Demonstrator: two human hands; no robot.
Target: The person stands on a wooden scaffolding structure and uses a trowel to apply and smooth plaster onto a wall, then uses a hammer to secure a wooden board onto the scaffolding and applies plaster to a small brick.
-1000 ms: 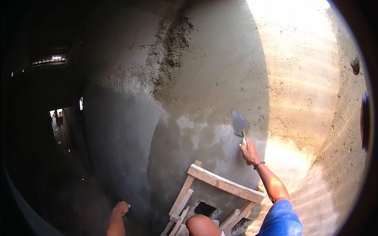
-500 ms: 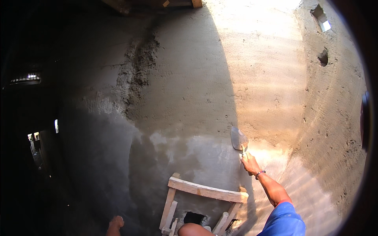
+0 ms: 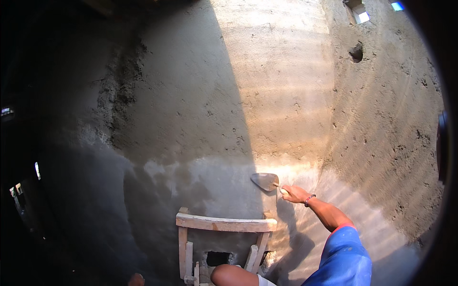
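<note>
My right hand (image 3: 295,194) is closed on the handle of a steel trowel (image 3: 265,180), whose blade lies sideways against the plastered wall (image 3: 214,183), at the border of shade and sunlight along the smoother, damp band. My left hand (image 3: 136,280) is only a small dim shape at the bottom edge, its fingers too hidden to read. Below the trowel stands a rough wooden frame (image 3: 225,222) of pale boards, with my bare knee (image 3: 229,274) beside its lower part.
Behind the wooden frame is a square dark hole (image 3: 217,258) low in the wall. The rough right wall (image 3: 381,119) has a cavity (image 3: 356,52) and small openings (image 3: 361,15) high up. The dark space on the left shows small bright openings (image 3: 19,190).
My right hand has turned the trowel from blade-up to pointing left and moved it down and leftward. The view has shifted up and to the right. My left hand has mostly left the picture.
</note>
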